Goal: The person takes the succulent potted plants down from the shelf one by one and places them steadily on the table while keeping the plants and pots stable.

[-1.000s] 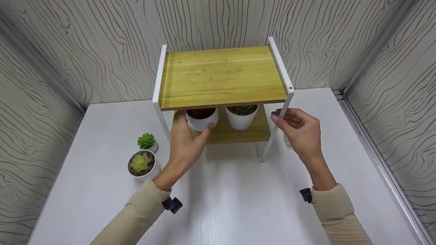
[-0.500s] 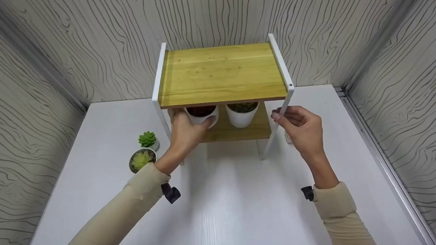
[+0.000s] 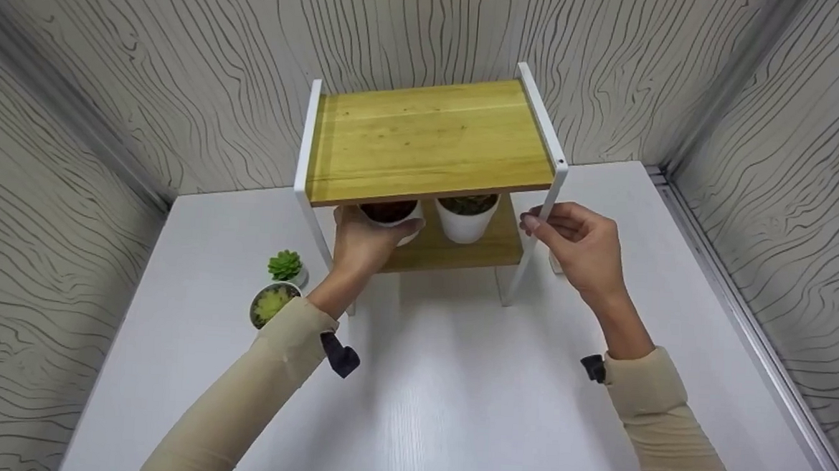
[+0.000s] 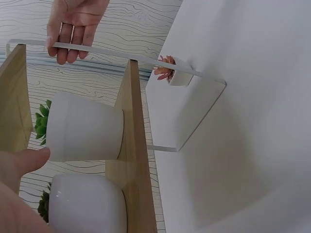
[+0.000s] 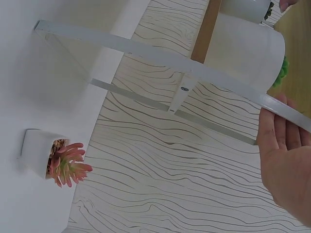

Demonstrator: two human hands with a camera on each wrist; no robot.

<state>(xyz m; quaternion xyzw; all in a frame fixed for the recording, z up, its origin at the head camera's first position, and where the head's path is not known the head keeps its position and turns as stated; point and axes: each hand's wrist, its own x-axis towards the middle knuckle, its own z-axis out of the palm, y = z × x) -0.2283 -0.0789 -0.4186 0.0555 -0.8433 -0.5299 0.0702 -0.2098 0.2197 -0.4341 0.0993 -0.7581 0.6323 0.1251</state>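
A two-tier shelf with a wooden top board (image 3: 432,139) and white metal frame stands at the back. My left hand (image 3: 363,243) reaches under the top board and holds a rounded white potted plant (image 4: 87,204), thumb at its front and fingers round its left side. That pot is at the left of the lower board (image 3: 447,255); the top board partly hides it. To its right stands another white potted succulent (image 3: 465,223), apart from both hands. With thumb and fingers, my right hand (image 3: 582,251) pinches the shelf's right front post (image 3: 547,199).
Left of the shelf, a small bright green succulent (image 3: 285,264) and a paler potted succulent (image 3: 272,303) stand on the white table (image 3: 425,408), near my left forearm. A pink succulent (image 5: 70,165) in a square white pot stands right of the shelf. Patterned walls enclose the table.
My left hand has moved a little farther back under the top board, with the left pot slightly deeper. My right hand keeps its grip on the post. The view has shifted slightly.
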